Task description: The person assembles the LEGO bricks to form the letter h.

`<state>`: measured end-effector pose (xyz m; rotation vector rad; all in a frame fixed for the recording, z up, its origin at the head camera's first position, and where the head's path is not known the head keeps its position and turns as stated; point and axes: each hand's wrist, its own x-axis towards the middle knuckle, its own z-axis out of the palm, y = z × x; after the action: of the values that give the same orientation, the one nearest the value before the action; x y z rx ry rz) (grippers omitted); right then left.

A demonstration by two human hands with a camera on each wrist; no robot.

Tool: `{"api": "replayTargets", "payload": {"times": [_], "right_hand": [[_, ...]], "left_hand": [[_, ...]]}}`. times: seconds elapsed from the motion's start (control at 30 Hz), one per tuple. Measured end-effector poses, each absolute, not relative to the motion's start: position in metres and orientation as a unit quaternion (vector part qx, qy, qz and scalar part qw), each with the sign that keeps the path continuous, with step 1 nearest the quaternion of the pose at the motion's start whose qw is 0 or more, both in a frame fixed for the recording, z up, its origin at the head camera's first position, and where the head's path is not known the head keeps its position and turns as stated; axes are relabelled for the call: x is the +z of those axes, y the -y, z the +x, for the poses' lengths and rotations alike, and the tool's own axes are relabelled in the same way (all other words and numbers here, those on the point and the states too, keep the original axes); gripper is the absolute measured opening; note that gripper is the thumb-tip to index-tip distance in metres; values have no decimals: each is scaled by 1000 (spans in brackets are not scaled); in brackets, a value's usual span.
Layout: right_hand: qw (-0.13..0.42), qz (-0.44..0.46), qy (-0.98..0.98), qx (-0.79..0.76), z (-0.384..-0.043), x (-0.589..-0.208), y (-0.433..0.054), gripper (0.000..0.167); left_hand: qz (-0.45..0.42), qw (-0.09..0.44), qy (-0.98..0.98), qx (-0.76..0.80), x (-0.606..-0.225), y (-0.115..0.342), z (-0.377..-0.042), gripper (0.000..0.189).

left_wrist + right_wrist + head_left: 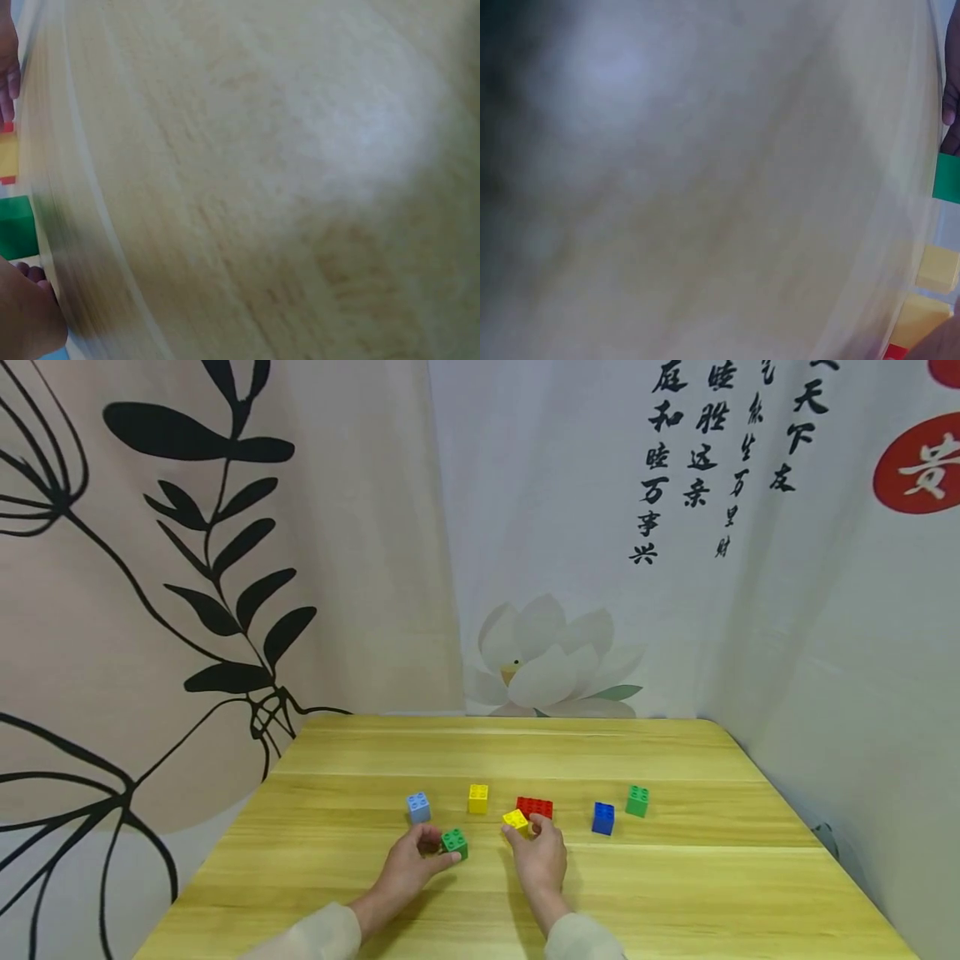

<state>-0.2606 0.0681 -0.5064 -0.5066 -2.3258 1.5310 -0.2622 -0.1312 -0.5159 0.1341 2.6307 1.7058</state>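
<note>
A green building brick (454, 843) sits between the thumb and fingers of my left hand (408, 862), which pinches it near the table's middle. To its right, my right hand (542, 858) holds a yellow building brick (515, 822) between thumb and fingers. Just behind that yellow brick lies a longer red brick (536, 807), partly covered by it and by the fingertips. In the left wrist view the green brick (16, 227) shows at the left edge, beside the left hand (30, 315). The right wrist view catches the held yellow brick (921, 319) by the right hand (939, 341).
Behind the left hand stand a light blue brick (418, 807) and another yellow brick (478, 798). A dark blue brick (603, 818) and a second green brick (637, 801) lie to the right. The wooden table (712, 893) ends before a printed curtain (555, 527).
</note>
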Motion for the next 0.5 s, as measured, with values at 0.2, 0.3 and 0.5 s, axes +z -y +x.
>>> {"api": "replayTargets", "payload": {"times": [0.2,0.3,0.5], "right_hand": [[157,-177,820,521,-262,-508,-67,51],[155,-176,824,517,-262,-507,-67,51],[156,-172,829,508,-263,-506,-67,49]], "left_hand": [[47,-5,-838,543,-514,131,-262,47],[48,-3,-840,541,-514,131,-261,47],[54,0,-840,539,-513,132,-260,49]]}}
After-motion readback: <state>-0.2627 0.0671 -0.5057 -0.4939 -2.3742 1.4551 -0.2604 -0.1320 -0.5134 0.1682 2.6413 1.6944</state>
